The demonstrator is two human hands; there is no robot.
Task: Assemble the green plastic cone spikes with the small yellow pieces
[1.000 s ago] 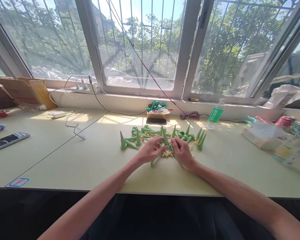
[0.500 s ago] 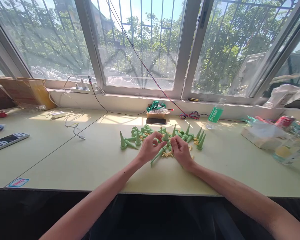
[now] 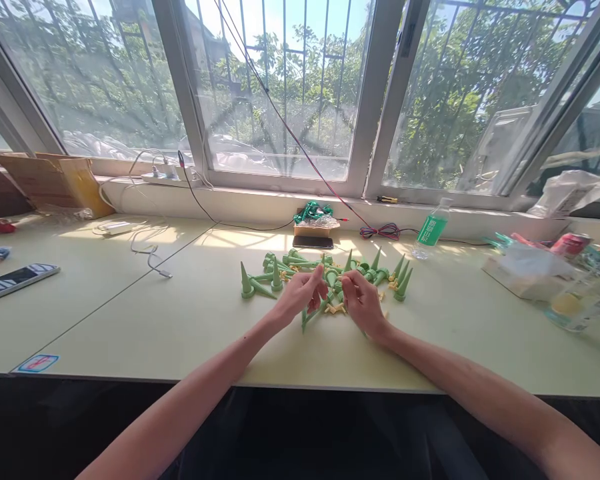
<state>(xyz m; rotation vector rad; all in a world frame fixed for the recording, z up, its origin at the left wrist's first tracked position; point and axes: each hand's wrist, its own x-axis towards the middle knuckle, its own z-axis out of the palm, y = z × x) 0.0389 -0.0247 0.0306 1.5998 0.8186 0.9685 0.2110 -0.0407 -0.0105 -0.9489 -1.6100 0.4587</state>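
Several green plastic cone spikes [image 3: 274,277] lie and stand in a heap at the middle of the pale table [image 3: 180,320], with small yellow pieces [image 3: 336,309] among them. My left hand [image 3: 300,297] is closed around one green spike [image 3: 314,312], whose tip points down and left. Just to its right, my right hand [image 3: 363,301] is curled over the heap, its fingertips pinched on something I cannot make out. The two hands almost touch.
A cardboard box with a green bundle [image 3: 314,220] and a dark phone [image 3: 313,242] sit behind the heap. A green-labelled bottle [image 3: 430,230], a tissue box [image 3: 527,270] and packets are at the right. Cables, a power strip [image 3: 167,177] and another phone [image 3: 15,281] lie at the left.
My left hand has lifted a green spike out of the heap and turned it, its fingers now raised. My right hand has stayed in place over the heap.
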